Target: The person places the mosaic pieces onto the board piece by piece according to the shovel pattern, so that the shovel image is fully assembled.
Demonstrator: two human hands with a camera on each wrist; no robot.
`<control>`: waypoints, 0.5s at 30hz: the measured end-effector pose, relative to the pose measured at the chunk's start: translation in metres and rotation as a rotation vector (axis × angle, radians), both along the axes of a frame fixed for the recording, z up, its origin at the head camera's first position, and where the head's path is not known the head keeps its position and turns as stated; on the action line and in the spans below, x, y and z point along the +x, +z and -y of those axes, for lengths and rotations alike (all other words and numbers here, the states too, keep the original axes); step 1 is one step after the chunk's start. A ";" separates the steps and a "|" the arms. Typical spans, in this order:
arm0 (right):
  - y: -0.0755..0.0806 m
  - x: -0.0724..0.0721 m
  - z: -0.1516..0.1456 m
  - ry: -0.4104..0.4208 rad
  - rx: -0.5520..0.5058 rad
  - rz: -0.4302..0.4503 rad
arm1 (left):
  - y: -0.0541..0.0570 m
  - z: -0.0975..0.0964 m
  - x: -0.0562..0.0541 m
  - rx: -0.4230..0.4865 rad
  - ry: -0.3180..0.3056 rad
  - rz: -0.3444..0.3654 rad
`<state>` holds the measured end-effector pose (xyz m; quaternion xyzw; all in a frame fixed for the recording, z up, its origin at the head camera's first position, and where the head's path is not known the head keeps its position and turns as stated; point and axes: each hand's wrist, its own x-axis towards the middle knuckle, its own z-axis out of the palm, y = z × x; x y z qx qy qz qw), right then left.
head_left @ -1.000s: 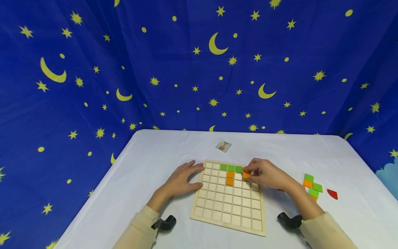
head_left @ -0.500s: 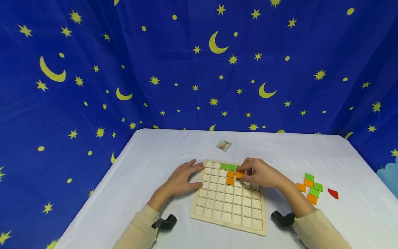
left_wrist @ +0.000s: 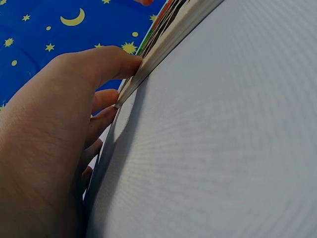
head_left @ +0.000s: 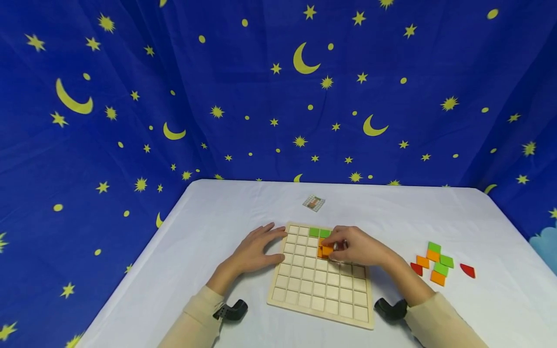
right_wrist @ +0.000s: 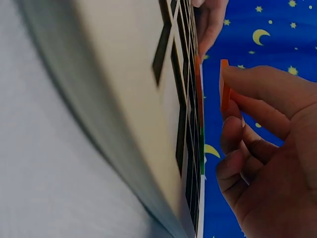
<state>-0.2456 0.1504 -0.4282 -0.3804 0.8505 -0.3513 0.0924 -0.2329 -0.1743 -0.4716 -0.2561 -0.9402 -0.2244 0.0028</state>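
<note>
Arched over the board, the right hand pinches an orange tile just above its far half (fingers hide some cells). The left hand, spread and grasping nothing, touches the board's left edge. Loose pieces lie right of the board, a card beyond it.

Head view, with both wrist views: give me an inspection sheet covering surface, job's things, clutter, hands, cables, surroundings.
Surface: white-covered table.
Job's things: wooden grid board, two green tiles showing in its far row; orange tile in hand; patterned card beyond the board; loose tiles and two red pieces to its right.
Clutter: nothing seen.
Hands: left hand touches the board's left edge; right hand pinches the orange tile above the board.
Cables: nothing seen.
Surroundings: blue star-and-moon curtain.
</note>
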 end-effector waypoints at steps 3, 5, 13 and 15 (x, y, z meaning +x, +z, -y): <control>0.000 0.001 0.001 0.011 -0.001 -0.002 | -0.001 0.000 0.000 -0.008 0.003 -0.001; -0.001 0.002 0.002 0.023 0.002 -0.010 | -0.001 0.000 -0.001 -0.010 0.002 -0.006; -0.004 0.003 0.006 0.041 0.053 -0.002 | 0.000 0.000 -0.001 0.002 -0.010 -0.016; -0.004 0.004 0.007 0.047 0.058 0.002 | 0.000 -0.001 -0.001 0.004 -0.014 -0.018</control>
